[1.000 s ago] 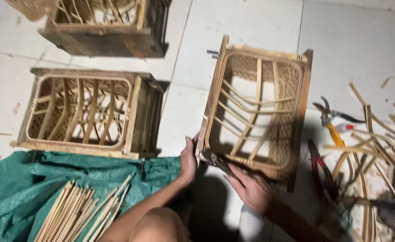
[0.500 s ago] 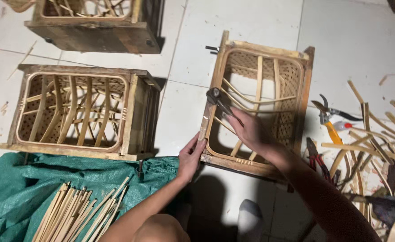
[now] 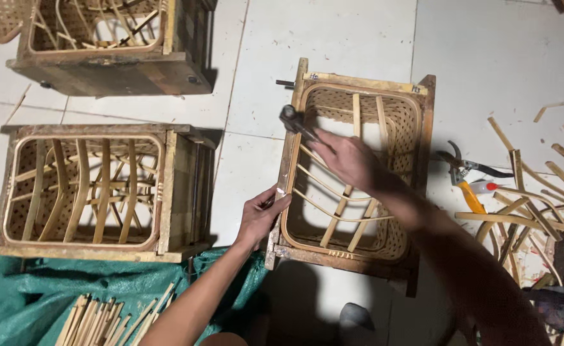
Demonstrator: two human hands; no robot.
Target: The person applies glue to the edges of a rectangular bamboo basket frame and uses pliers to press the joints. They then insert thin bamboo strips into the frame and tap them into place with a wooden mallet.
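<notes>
A wooden box frame (image 3: 423, 122) with a woven cane basket inside lies on the tiled floor in front of me. My right hand (image 3: 349, 157) grips a small hammer (image 3: 293, 120), whose dark head hovers over the frame's left rail near the top. My left hand (image 3: 261, 214) pinches something small against the same rail lower down; what it is I cannot make out.
Two more wooden frames with cane baskets (image 3: 90, 186) (image 3: 109, 45) sit to the left. Orange-handled pruning shears (image 3: 467, 179) and scattered cane offcuts (image 3: 538, 211) lie at the right. A green tarp (image 3: 26, 301) with a bundle of cane strips (image 3: 112, 320) is at the lower left.
My right hand left the frame's lower left corner and rose with the hammer to the upper left rail. My left hand stayed on the left rail.
</notes>
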